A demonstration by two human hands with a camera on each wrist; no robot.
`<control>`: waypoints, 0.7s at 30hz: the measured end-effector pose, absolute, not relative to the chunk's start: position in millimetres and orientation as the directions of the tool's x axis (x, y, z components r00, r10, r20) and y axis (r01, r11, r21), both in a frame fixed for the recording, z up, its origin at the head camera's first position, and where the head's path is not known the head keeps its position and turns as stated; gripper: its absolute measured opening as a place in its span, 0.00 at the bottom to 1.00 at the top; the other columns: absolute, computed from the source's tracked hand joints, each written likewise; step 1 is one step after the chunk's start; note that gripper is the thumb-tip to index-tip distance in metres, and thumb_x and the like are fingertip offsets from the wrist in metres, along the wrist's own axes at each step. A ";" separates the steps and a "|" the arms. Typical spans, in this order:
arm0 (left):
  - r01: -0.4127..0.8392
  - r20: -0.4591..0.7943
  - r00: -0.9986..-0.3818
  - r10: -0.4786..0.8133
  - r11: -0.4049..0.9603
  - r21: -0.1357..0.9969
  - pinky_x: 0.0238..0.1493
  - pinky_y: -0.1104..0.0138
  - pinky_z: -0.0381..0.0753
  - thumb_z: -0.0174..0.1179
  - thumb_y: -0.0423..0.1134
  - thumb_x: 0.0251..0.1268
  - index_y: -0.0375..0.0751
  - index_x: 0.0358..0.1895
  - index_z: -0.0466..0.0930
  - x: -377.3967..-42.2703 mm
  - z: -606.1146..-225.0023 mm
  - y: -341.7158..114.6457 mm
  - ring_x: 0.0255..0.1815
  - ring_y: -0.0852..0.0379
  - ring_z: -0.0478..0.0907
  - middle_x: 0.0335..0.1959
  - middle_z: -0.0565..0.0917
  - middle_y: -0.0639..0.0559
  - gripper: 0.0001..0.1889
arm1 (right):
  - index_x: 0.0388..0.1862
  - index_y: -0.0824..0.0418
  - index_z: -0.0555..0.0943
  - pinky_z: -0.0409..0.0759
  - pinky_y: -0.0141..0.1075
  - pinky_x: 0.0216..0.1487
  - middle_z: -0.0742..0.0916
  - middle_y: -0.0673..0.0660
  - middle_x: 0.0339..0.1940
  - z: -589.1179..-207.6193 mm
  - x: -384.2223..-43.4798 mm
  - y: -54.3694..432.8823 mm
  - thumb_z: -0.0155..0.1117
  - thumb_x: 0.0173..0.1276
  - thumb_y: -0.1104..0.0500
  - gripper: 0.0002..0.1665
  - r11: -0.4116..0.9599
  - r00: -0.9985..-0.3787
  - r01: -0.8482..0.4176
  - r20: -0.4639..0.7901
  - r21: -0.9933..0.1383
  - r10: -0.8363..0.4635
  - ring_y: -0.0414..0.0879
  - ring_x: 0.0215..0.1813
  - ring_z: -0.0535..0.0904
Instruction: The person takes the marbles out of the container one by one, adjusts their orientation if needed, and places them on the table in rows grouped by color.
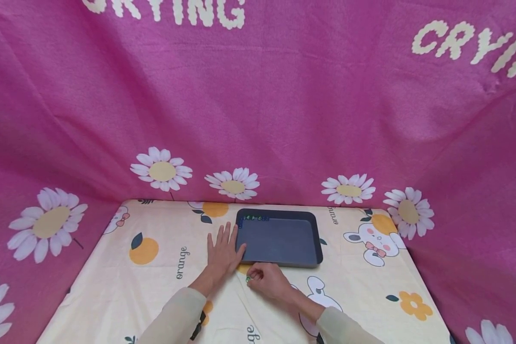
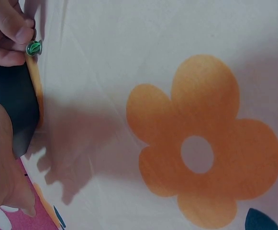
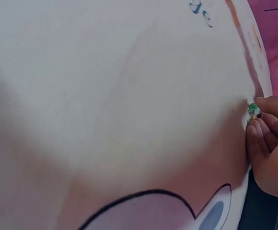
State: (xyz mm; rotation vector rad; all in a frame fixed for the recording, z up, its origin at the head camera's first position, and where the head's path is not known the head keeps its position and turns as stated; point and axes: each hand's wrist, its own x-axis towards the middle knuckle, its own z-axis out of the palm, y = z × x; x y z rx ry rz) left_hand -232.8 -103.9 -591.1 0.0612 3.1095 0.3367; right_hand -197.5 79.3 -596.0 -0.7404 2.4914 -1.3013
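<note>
A clear glass marble with a green swirl point(image 2: 33, 48) is pinched between the thumb and fingertips of my right hand point(image 1: 268, 282), just in front of the tray's near edge. The same marble point(image 3: 253, 109) shows at the fingertips in the right wrist view. My left hand point(image 1: 224, 248) lies with fingers spread at the left side of the dark grey rectangular tray point(image 1: 284, 243), its thumb over the rim. Inside the tray, several small marbles, green ones point(image 1: 253, 218) and dark blue ones point(image 1: 265, 219), line the back wall from the left corner; some blue ones run down the left wall.
Under the tray is a cream cloth point(image 1: 163, 291) printed with oranges, flowers and rabbits. A pink curtain point(image 1: 284, 119) with daisies and lettering rises behind and at both sides of the table.
</note>
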 end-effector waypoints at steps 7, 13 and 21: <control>0.044 -0.004 -0.999 0.046 0.973 0.225 0.73 0.38 0.39 0.45 0.61 0.74 0.43 0.80 0.53 -232.9 -590.2 -104.4 0.80 0.42 0.44 0.80 0.51 0.42 0.39 | 0.39 0.64 0.87 0.79 0.29 0.36 0.88 0.47 0.31 -581.7 -203.7 85.8 0.67 0.65 0.69 0.06 0.414 -0.837 -0.320 0.049 -0.852 -0.545 0.35 0.31 0.80; 0.048 -0.001 -0.999 0.050 0.974 0.223 0.74 0.39 0.40 0.44 0.61 0.75 0.43 0.80 0.53 -233.5 -590.1 -105.5 0.80 0.42 0.45 0.80 0.52 0.42 0.38 | 0.42 0.66 0.86 0.83 0.32 0.37 0.89 0.49 0.32 -557.4 -221.1 91.3 0.69 0.67 0.65 0.07 0.392 -0.860 -0.323 0.095 -0.861 -0.501 0.39 0.35 0.85; 0.041 -0.031 -0.998 0.050 0.972 0.233 0.74 0.40 0.39 0.43 0.62 0.76 0.44 0.80 0.51 -232.1 -587.8 -104.8 0.80 0.43 0.43 0.81 0.50 0.43 0.39 | 0.47 0.67 0.85 0.84 0.36 0.41 0.89 0.53 0.37 -546.1 -254.8 90.4 0.70 0.66 0.64 0.12 0.489 -0.906 -0.315 0.103 -0.813 -0.411 0.43 0.39 0.86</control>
